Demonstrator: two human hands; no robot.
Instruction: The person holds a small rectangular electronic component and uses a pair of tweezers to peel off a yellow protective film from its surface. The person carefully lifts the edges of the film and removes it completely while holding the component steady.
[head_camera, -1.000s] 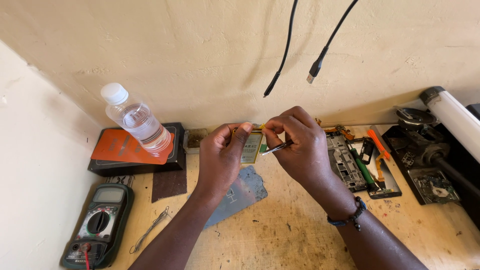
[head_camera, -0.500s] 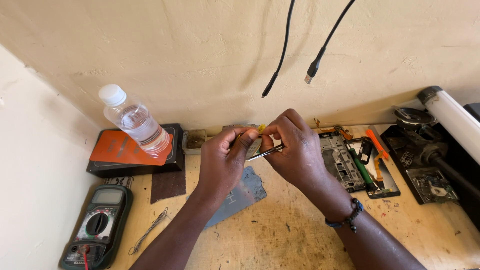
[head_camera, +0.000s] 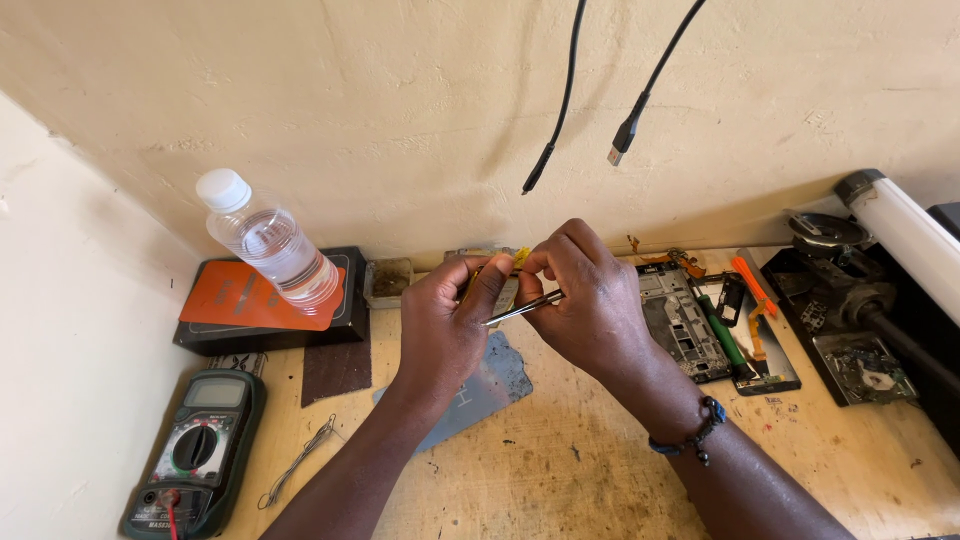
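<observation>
My left hand (head_camera: 448, 322) grips a small electronic part (head_camera: 505, 290) above the wooden bench, mostly hidden by my fingers. My right hand (head_camera: 585, 295) holds metal tweezers (head_camera: 522, 308) whose shaft points left toward my left palm. A bit of yellow tape or flex (head_camera: 520, 257) shows between the fingertips of both hands. A blue-grey panel (head_camera: 478, 390) lies on the bench under my left wrist.
A clear plastic bottle (head_camera: 268, 243) leans on an orange-topped black box (head_camera: 262, 300). A multimeter (head_camera: 195, 450) sits at front left beside a wire (head_camera: 297, 462). Opened phone frames (head_camera: 682, 322) and tools lie right. Two black cables (head_camera: 628, 130) hang from above. White tube (head_camera: 905, 235) far right.
My hands have stayed at the back of the bench. The tweezers have tilted and their tip has shifted lower against the part. The yellow strip now shows at my fingertips.
</observation>
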